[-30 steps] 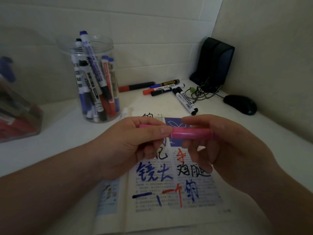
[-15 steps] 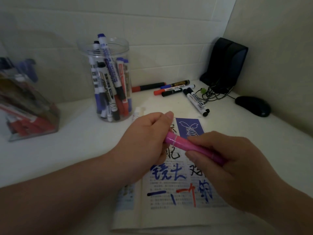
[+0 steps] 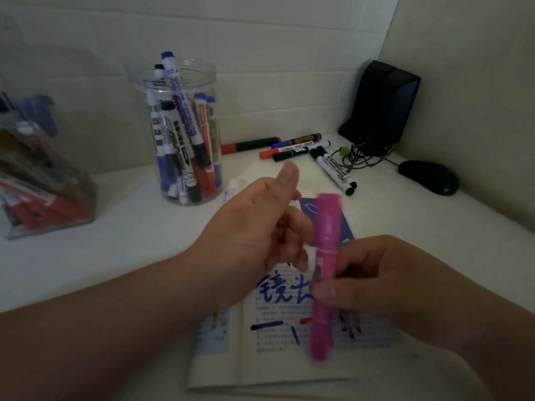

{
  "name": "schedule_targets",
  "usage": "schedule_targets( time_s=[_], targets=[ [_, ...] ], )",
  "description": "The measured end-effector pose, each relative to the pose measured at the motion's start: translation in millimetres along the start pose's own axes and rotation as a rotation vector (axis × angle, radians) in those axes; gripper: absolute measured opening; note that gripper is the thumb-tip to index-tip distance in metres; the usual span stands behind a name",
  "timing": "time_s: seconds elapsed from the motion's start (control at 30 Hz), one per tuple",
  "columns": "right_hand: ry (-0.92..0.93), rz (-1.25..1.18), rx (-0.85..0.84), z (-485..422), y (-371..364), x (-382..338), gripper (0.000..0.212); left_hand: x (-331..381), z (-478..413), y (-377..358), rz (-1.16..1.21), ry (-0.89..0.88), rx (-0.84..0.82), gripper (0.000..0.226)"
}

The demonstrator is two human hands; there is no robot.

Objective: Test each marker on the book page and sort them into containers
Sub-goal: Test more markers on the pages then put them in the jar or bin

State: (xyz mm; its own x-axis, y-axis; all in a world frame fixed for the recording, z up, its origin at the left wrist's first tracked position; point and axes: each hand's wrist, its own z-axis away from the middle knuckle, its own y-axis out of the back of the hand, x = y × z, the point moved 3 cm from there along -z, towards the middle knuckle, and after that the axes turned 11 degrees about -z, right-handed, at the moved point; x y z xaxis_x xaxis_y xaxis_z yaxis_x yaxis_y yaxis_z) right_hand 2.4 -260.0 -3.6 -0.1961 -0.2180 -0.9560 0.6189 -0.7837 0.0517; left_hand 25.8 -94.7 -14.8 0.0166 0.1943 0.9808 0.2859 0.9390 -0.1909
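A pink marker [image 3: 326,227] stands nearly upright over the open book [image 3: 289,360], blurred by motion, with its cap at the top. My right hand [image 3: 385,287] pinches its barrel at mid-length. My left hand [image 3: 260,230] sits just left of the cap, fingers loosely curled and thumb lifted clear; it does not grip the marker. The book page carries blue, black and red test strokes. A round clear jar [image 3: 185,82] at the back left holds several markers. A clear angular container [image 3: 58,198] with red and blue markers stands at the far left.
Several loose markers [image 3: 292,149] lie at the back of the white table. A white marker [image 3: 231,189] pokes out behind my left hand. A black speaker [image 3: 382,102], tangled cables [image 3: 362,157] and a black mouse [image 3: 428,178] fill the back right corner.
The pink marker swung from lying across both hands to nearly upright. My left hand let go of its cap end and lifted its thumb. My right hand kept hold.
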Motion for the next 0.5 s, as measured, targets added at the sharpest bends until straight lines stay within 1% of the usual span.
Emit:
schedule_targets(
  time_s=[0.03,0.07,0.13,0.17,0.2,0.27,0.3,0.33,0.4,0.43,0.5],
  targets=[
    [0.010,0.003,0.009,0,0,0,0.024,0,-2,1,0.035,0.011,-0.012,0.057],
    [0.043,-0.048,0.045,-1,2,0,0.020,-2,-3,3,0.054,0.032,-0.019,0.056],
    [0.145,-0.268,0.160,-1,8,-2,0.013,-4,-5,5,0.053,0.076,-0.040,0.055],
    [0.207,-0.354,0.208,-1,12,-4,0.013,-5,-5,5,0.023,0.086,-0.049,0.054],
    [0.268,-0.390,0.240,0,15,-6,0.018,-6,-4,4,-0.046,0.087,-0.053,0.051],
    [0.360,-0.377,0.263,1,18,-6,0.024,-7,1,0,-0.317,0.048,-0.062,0.039],
    [0.380,-0.348,0.268,2,18,-6,0.023,-7,5,-3,-0.493,0.004,-0.074,0.029],
    [0.389,-0.313,0.273,1,18,-4,0.020,-6,10,-6,-0.671,-0.058,-0.086,0.022],
    [0.390,-0.248,0.310,1,17,-3,0.014,-5,19,-13,-1.001,-0.228,-0.089,0.017],
    [0.401,-0.222,0.339,2,16,-4,0.011,-4,22,-16,-1.113,-0.305,-0.086,0.016],
    [0.442,-0.109,0.397,5,16,-8,0.012,-2,25,-19,-1.187,-0.382,-0.077,0.018]
  ],
)
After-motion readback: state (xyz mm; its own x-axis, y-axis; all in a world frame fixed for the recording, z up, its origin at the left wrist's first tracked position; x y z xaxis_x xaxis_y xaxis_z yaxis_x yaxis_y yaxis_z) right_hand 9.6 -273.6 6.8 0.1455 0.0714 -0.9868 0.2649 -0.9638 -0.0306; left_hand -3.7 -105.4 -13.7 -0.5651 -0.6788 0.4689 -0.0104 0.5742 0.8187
